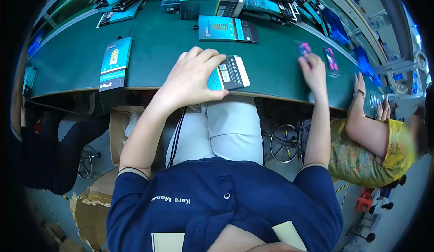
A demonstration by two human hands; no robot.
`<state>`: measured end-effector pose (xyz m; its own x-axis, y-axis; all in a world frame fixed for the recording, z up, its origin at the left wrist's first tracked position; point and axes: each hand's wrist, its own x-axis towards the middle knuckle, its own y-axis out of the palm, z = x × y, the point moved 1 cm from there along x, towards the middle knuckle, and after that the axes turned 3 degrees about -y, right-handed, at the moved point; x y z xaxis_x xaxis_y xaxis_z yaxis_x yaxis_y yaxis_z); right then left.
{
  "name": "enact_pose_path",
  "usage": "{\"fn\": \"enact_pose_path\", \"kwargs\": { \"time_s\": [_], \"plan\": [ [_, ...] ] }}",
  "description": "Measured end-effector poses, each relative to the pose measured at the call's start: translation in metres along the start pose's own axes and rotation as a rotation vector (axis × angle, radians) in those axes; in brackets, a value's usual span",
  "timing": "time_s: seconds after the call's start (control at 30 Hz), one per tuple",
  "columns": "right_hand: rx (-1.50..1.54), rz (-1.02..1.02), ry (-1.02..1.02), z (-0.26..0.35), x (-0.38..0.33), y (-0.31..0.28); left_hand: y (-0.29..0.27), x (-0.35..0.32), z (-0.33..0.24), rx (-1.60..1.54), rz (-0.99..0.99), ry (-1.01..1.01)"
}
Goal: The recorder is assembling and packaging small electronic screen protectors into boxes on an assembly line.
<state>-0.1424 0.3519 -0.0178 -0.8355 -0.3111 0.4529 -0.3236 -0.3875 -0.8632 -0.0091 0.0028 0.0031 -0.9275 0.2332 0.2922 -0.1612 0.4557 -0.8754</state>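
Observation:
My left hand spans a flat blue-and-black cardboard box at the table's front edge, thumb on its near side and fingers on its far side. A white flap stands out at the box's right end. My right hand is off to the right over the table, its fingers closed on a small pink-and-dark packet smeared by motion. Just right of it lies a similar pink-and-black packet. Another blue box lies beyond my left hand, and one more rests at the left by the front edge.
Blue boxes are stacked along the back of the green table. Blue bins line the far right side. A co-worker in a yellow patterned top sits at the right, hands at the table. An open carton stands below the left edge.

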Motion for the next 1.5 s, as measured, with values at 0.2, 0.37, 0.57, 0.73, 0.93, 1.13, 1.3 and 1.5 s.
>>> {"fn": "enact_pose_path", "kwargs": {
  "time_s": [0.2,0.37,0.57,0.73,0.93,1.13,1.3,1.5],
  "plan": [
    [0.495,0.081,-0.003,0.062,-0.022,0.004,0.003,0.013,-0.003,-0.096,0.061,-0.020],
    [0.475,0.445,-0.415,0.103,-0.022,-0.015,0.012,0.014,0.001,-0.077,0.059,0.051],
    [1.362,-0.038,-0.248,0.157,-0.013,-0.016,-0.002,0.021,-0.015,-0.324,-0.179,0.047],
    [1.964,0.231,0.245,0.197,0.016,-0.017,0.008,0.028,-0.040,-0.615,-0.754,0.017],
    [1.402,-0.213,-0.281,0.216,0.019,0.016,-0.008,0.039,-0.028,-1.476,-0.722,0.004],
    [1.804,-0.220,0.035,0.228,0.029,0.009,-0.016,0.039,-0.027,-1.373,-0.753,-0.093],
    [1.405,-0.298,-0.200,0.227,0.008,0.037,-0.011,0.023,-0.012,-1.150,-0.727,0.023],
    [0.671,-0.210,-0.918,0.243,-0.018,0.014,-0.040,-0.037,0.007,-1.637,-0.281,-0.389]
  ]
}}
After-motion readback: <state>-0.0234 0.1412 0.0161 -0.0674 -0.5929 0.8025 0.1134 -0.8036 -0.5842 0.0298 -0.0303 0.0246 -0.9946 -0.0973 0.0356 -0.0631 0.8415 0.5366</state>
